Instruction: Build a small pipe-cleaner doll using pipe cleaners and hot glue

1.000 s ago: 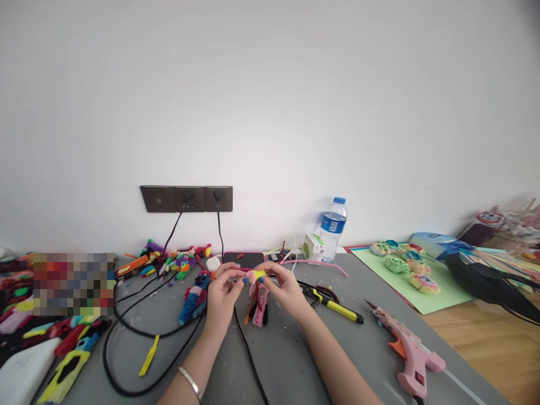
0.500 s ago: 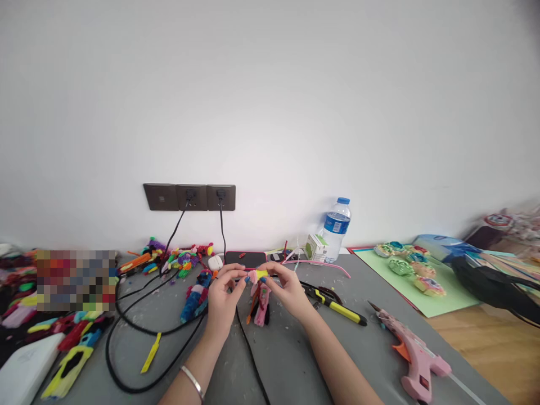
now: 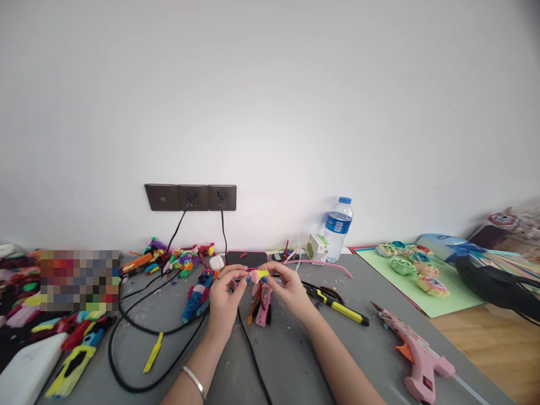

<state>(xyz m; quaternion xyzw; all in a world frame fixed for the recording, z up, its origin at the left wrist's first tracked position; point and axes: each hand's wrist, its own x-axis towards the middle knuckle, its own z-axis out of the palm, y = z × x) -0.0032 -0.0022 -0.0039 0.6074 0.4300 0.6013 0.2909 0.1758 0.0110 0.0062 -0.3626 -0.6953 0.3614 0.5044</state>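
Observation:
Over the middle of the grey table, my left hand [image 3: 226,298] and my right hand [image 3: 290,289] face each other, fingers closed in a pinch. Between their fingertips is a small fuzzy pipe-cleaner piece [image 3: 262,274], pink on the left and yellow on the right. Below it a pink pipe-cleaner bundle [image 3: 264,306] with orange and dark strands shows; whether it hangs from the pinched piece I cannot tell. A blue pipe-cleaner figure [image 3: 196,301] lies left of my left hand. Yellow-and-black pliers [image 3: 346,312] lie right of my right hand.
A looped black cable [image 3: 112,354] runs over the left side to wall sockets [image 3: 190,197]. A pink glue gun [image 3: 419,360] lies at front right. At the back stand a water bottle [image 3: 338,228] and a small box [image 3: 318,247]. Colourful pipe cleaners [image 3: 188,261] pile up at back left.
Both hands keep the same pinch on the pipe-cleaner piece. The whole view has shifted very slightly; nothing else visibly moves.

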